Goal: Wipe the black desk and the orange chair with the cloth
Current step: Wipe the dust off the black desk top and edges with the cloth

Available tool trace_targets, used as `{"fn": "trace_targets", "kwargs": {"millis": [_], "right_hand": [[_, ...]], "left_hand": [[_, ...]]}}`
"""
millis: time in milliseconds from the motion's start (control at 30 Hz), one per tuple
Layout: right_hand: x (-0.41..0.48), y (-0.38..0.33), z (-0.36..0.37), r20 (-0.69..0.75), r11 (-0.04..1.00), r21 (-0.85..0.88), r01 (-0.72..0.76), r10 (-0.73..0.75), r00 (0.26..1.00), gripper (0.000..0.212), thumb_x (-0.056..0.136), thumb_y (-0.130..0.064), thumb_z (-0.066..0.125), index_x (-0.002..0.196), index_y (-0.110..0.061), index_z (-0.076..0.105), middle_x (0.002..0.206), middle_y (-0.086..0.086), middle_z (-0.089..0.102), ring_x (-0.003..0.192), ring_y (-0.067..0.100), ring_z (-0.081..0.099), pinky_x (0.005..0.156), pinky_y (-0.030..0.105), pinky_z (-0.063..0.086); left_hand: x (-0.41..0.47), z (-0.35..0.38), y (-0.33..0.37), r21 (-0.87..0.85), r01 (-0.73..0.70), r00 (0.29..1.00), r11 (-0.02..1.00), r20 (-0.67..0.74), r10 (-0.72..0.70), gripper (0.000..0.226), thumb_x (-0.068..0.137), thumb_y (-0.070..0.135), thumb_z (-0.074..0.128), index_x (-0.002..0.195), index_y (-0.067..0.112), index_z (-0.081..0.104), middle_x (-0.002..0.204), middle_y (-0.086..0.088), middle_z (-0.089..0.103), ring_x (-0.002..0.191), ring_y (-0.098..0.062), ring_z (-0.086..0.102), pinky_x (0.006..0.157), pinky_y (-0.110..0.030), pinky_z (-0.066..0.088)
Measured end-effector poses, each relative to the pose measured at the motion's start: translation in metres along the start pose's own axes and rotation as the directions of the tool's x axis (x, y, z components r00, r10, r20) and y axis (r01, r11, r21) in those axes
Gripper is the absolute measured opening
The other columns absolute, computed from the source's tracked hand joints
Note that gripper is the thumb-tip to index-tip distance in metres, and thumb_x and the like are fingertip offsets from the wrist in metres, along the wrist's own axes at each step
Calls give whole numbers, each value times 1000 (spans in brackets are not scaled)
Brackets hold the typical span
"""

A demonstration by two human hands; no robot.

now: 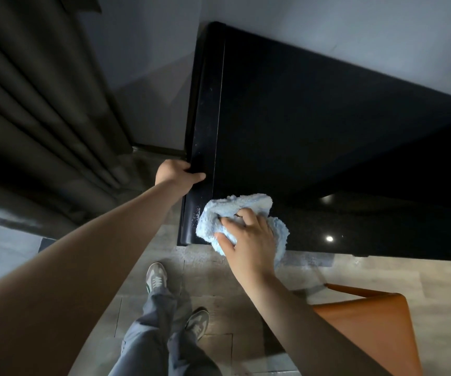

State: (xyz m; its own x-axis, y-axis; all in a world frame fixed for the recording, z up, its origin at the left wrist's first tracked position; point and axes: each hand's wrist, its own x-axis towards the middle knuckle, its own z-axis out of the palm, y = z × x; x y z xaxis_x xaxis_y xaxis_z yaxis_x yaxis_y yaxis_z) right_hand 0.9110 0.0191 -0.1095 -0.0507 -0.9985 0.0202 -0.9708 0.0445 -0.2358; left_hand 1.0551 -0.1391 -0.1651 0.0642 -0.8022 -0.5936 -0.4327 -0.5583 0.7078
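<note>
Head view, looking steeply down. Black desk [313, 137] fills the upper right; its right end runs out of frame, and its far edge meets a pale wall [327, 20]. Surface very dark, so detail is hard to make out beyond two small light reflections and pale specks along the left edge strip.

Left hand [176, 176] grasps the desk's left edge: thumb lies on top, fingers wrap round the side and are hidden behind it.

Right hand [248, 240] grips the light blue cloth [235, 213], bunched, at the desk's near left corner. Fingers curl into the folds; part of the cloth hangs past the near edge. Cloth appears to rest on the desk top, though the contact itself is covered by the hand.

Orange chair [373, 329] at lower right, just beside the right forearm, which covers its left part; the frame cuts off the rest.

Dark curtain [37, 109] at left. Grey trousers and two grey shoes [156, 278] stand on the wood-look floor [218, 270].
</note>
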Motion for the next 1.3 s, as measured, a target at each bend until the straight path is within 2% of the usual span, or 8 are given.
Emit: {"fn": "trace_targets", "kwargs": {"millis": [533,667,767,833,967,1100,1200,1300], "right_hand": [[-56,0,-17,139,994,102,-28,14,990,22,71,-22,83,92,-19,78,97,3,65,79,25,62,59,37,55],[-55,7,-32,139,988,140,-73,54,989,22,78,-25,77,98,-17,78,102,2,64,87,25,63,67,37,54],[-42,13,-47,108,982,156,-106,90,990,28,81,-29,74,106,-17,76,108,0,63,93,19,63,75,37,55],[-27,16,-55,84,974,176,-141,128,988,30,83,-31,74,110,-19,74,112,-4,61,98,16,61,82,34,52],[5,16,-68,92,951,217,-221,205,974,37,87,-38,67,122,-25,69,123,-13,52,109,6,53,91,23,44],[40,12,-80,29,949,236,-210,209,977,37,88,-37,68,122,-23,69,120,-14,52,103,0,51,82,12,36],[67,6,-86,-32,975,170,-141,149,988,36,86,-35,71,120,-22,70,117,-12,55,101,6,55,81,18,41],[95,2,-86,-19,952,256,-169,180,983,38,87,-36,69,123,-22,68,118,-13,53,103,3,53,79,14,39]], "left_hand": [[-2,0,2,-7,5,1000,1000,-11,-6,57,71,32,83,121,11,65,112,-14,69,104,-36,65,91,-46,54],[-3,0,3,3,-2,1000,1000,-20,2,54,72,32,83,119,10,66,112,-13,69,104,-34,65,91,-46,55],[-7,-1,7,11,-1,1000,1000,-23,2,54,73,32,82,120,10,66,112,-12,69,103,-32,66,90,-42,55],[-10,-1,8,38,-7,999,999,-32,8,44,75,33,81,110,10,69,104,-11,71,97,-29,68,78,-32,55],[-22,-5,9,35,-13,998,999,-59,15,44,76,35,79,107,6,70,100,-9,71,92,-23,66,69,-24,42],[-31,-19,12,-7,-57,993,998,-105,56,54,75,33,80,120,7,65,108,-7,70,88,-13,59,73,-22,39],[-34,-32,10,43,-80,993,996,-79,83,38,79,23,77,112,6,69,102,-8,73,81,-10,58,69,-19,38],[-36,-47,12,104,-97,993,990,-59,104,35,83,21,73,114,7,68,104,-8,72,90,-16,63,71,-18,37]]}}
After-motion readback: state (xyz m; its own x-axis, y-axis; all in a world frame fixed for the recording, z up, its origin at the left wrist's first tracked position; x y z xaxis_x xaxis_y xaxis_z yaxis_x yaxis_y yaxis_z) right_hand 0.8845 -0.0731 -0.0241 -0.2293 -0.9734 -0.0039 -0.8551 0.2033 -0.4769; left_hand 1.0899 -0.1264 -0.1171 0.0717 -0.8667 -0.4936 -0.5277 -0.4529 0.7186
